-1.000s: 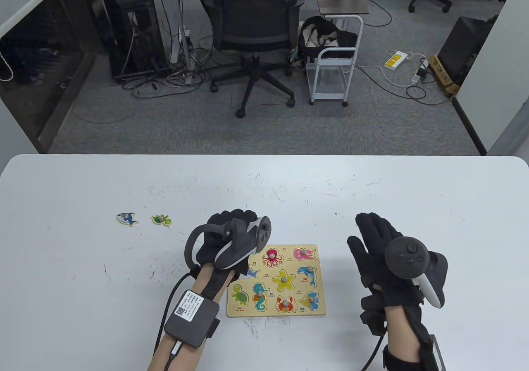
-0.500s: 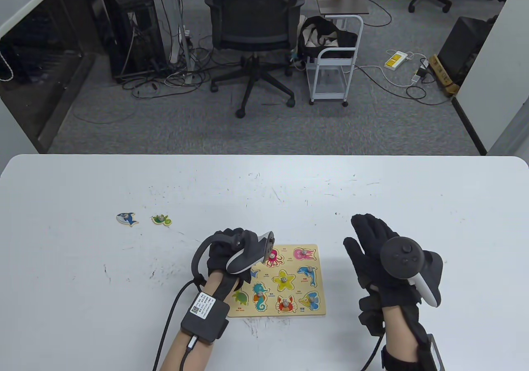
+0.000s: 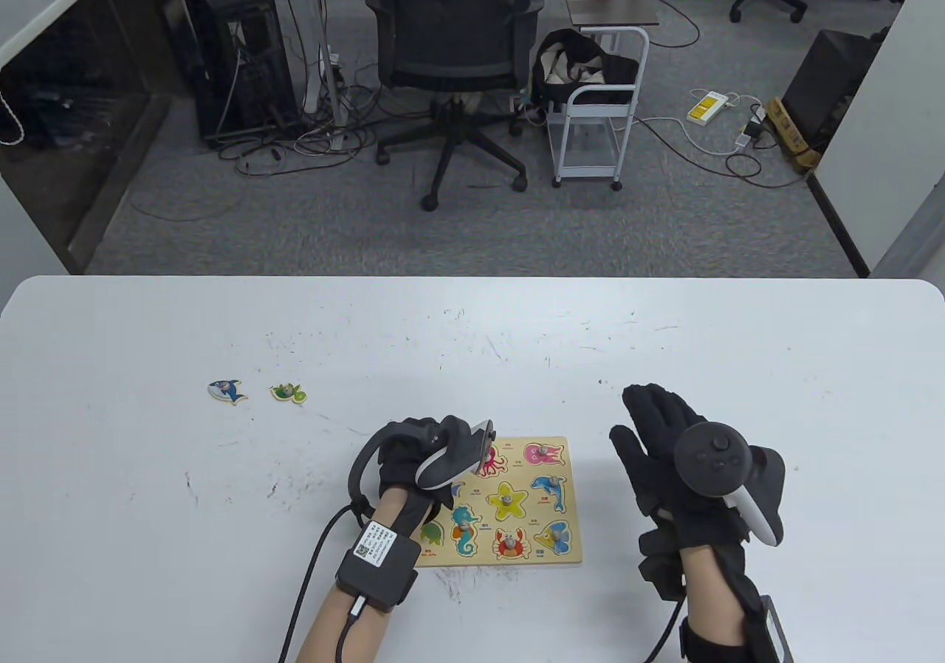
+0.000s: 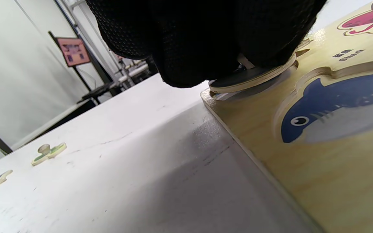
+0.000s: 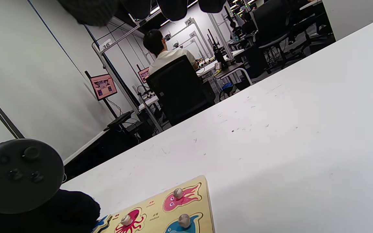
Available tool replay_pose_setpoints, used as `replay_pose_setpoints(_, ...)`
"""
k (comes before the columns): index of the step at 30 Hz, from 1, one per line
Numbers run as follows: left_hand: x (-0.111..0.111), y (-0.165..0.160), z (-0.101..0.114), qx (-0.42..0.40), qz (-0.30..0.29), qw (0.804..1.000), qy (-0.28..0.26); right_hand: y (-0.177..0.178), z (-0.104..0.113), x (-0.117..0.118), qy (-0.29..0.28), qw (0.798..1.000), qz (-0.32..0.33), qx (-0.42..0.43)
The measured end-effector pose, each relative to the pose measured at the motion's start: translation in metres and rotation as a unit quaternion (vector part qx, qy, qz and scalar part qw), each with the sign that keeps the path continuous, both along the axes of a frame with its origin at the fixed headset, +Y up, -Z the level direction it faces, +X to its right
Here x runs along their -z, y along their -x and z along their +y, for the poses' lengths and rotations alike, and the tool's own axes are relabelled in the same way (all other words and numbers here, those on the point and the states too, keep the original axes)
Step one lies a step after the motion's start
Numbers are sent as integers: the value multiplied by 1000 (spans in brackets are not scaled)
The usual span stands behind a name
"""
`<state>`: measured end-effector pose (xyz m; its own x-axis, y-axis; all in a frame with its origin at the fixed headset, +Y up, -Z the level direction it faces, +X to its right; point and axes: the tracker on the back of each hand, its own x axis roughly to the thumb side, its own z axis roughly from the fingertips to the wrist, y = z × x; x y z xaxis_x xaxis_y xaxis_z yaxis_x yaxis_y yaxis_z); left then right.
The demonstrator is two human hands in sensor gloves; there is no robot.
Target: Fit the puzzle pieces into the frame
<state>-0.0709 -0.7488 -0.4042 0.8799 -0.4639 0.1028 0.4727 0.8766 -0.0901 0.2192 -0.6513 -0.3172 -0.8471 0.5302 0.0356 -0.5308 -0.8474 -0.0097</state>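
The wooden puzzle frame (image 3: 567, 502) lies flat on the white table with several animal pieces seated in it. My left hand (image 3: 410, 447) is over its top-left corner. There its curled fingers (image 4: 206, 42) hold a dark puzzle piece (image 4: 254, 75) by the knob, tilted and partly in the corner recess. Just below it is an empty recess with a printed shark (image 4: 335, 110). A loose shark piece (image 3: 227, 391) and a green piece (image 3: 289, 394) lie far left on the table. My right hand (image 3: 661, 427) is flat and open to the right of the frame, holding nothing.
The table's far edge runs across the middle of the table view, with an office chair (image 3: 450, 50) and a white cart (image 3: 598, 109) on the floor beyond. In the right wrist view a person sits at a distant desk (image 5: 163, 55).
My left hand has drawn back and down from beyond the frame's top-left corner onto it, bringing the piece to the recess. The right hand has drifted slightly left.
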Motion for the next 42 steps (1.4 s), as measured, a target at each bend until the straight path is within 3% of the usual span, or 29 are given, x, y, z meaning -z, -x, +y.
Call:
replay_pose_setpoints(32,-19,2,21,14,2,1000,13,5,2,0,3,1000,11,-5)
replay_pose_setpoints(42,-14,43,62,-9,47,998,-27,2,11,-7,-19,1000,17,11)
